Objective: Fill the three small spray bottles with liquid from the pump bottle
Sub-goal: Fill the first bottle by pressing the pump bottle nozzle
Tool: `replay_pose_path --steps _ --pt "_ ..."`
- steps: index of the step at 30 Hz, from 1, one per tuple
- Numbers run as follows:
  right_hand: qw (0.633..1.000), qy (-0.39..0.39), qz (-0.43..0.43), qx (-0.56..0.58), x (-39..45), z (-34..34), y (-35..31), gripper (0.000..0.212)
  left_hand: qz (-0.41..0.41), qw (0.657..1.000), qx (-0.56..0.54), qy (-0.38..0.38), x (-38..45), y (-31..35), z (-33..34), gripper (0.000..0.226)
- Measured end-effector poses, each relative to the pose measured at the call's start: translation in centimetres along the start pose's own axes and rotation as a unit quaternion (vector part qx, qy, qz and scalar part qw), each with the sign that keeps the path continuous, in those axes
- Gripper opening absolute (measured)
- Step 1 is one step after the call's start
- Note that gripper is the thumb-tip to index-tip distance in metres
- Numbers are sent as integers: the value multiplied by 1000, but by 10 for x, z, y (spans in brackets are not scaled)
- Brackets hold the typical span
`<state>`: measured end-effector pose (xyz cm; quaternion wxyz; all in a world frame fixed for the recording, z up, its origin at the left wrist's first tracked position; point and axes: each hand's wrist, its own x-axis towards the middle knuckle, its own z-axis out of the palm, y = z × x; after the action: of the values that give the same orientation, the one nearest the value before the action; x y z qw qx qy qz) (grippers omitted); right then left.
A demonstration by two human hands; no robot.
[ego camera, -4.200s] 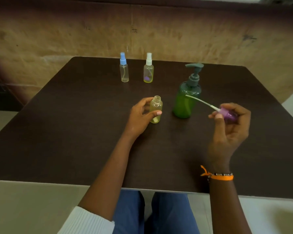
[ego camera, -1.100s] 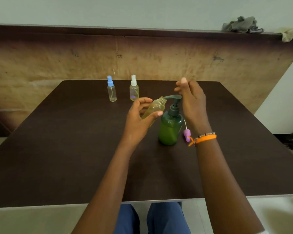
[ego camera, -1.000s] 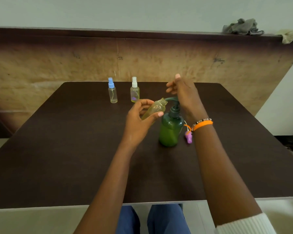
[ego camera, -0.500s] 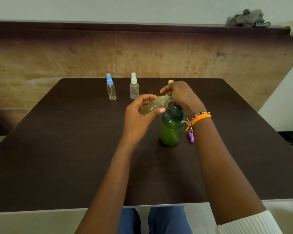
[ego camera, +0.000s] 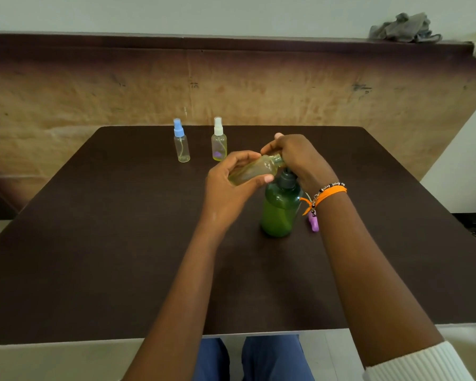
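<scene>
Spray bottle (ego camera: 254,171) uncapped, yellowish, tilted, at green pump bottle (ego camera: 279,213)

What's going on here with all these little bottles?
A person is filling small spray bottles from a green pump bottle on the dark table. The left hand holds an uncapped small bottle tilted, its mouth at the pump's spout, while the right hand presses the pump head. The bottle's purple spray cap lies beside the pump bottle. Two capped bottles, one blue-topped and one white-topped, stand at the far edge.
</scene>
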<state>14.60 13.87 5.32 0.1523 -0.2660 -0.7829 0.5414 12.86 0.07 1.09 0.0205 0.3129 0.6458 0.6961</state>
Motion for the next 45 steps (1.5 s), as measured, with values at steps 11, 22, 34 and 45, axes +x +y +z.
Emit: replay_pose_path --steps 11,22,34,45 --pt "1000 -20 11 -7 -5 0 -5 42 -9 1000 -3 -3 -1 1 0 33" --pt "999 7 25 -19 -2 0 -2 39 -9 1000 -6 -2 1 -4 3 33" --pt "997 -9 19 -79 -1 -1 -6 41 -16 1000 3 -9 1 0 0 32" --pt "999 -20 26 -18 -4 -2 -6 42 -15 1000 1 -8 2 0 -3 33"
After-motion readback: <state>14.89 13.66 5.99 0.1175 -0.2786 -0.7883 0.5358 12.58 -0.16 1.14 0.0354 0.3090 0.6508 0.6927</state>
